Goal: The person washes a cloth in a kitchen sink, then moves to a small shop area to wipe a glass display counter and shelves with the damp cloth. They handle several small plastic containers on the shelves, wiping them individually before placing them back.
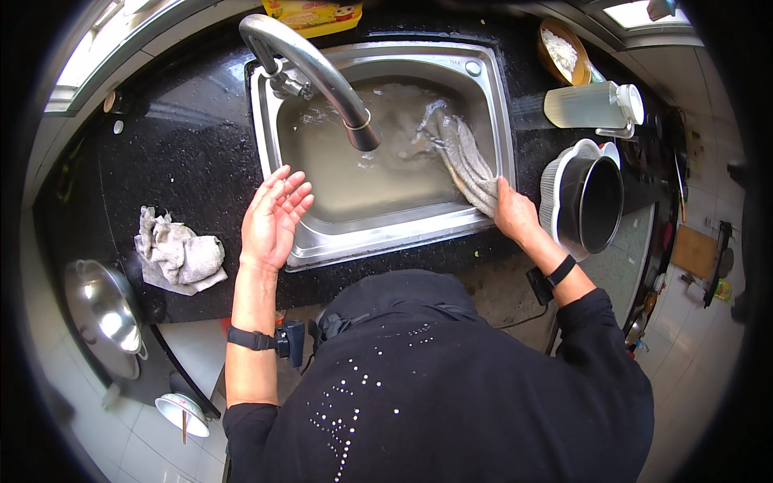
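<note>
My right hand (516, 211) grips one end of a wet grey cloth (468, 160) at the right front corner of a stainless steel sink (386, 232). The cloth's far end trails into cloudy water (344, 175) that fills the basin, where the surface is rippled. My left hand (275, 217) is held palm up over the sink's left front rim, fingers apart and holding nothing. A curved metal faucet (326, 72) reaches over the basin, with no stream visible from its spout. On the black countertop to the left lies a second, crumpled grey cloth (181, 253).
Right of the sink stand a black pot (592, 205) by a white ribbed container (552, 181), a lidded pitcher (583, 105) and a bowl with white contents (583, 66). A yellow package (314, 18) lies behind. Metal bowls (105, 302) and a patterned bowl (196, 416) are at left.
</note>
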Available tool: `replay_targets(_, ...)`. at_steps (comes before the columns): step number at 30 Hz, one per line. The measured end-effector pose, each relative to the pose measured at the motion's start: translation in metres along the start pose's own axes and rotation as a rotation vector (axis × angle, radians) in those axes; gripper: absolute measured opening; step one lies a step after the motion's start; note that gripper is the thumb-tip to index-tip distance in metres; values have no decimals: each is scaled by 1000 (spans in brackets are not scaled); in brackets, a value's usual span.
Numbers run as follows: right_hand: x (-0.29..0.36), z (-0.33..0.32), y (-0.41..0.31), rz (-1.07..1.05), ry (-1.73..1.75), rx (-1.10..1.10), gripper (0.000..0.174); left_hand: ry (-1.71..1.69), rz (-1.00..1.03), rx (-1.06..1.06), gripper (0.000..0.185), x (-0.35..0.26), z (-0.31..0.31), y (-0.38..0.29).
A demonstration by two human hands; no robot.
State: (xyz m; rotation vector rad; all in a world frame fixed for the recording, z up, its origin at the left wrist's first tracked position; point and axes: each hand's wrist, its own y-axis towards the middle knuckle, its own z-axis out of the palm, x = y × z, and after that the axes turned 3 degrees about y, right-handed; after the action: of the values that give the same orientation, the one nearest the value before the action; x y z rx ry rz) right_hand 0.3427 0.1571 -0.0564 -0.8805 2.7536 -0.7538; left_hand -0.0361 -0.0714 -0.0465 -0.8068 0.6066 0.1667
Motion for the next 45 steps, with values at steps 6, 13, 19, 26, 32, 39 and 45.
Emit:
replay_targets(6, 34, 2, -17, -35, 52, 71, 21, 4, -12, 39, 40, 5, 4, -3)
replay_targets(13, 118, -1, -1, -282, 57, 197, 19, 27, -5, 29, 39, 6, 4, -7)
replay_targets(19, 191, 10, 40, -602, 341, 300, 24, 11, -8, 1, 41, 4, 11, -2)
replay_targets(26, 119, 6, 159, -168, 625, 145, 54, 52, -20, -57, 41, -1, 11, 10)
replay_targets(32, 129, 53, 156, -175, 219, 160, 89, 156, -170, -83, 43, 11, 17, 39)
replay_targets(39, 186, 31, 151, -30, 1213, 537, 39, 309, -451, -163, 71, 41, 44, 71)
replay_targets(45, 216, -45, 93, -229, 1675, 574, 32, 63, -441, -84, 81, 49, 46, 90)
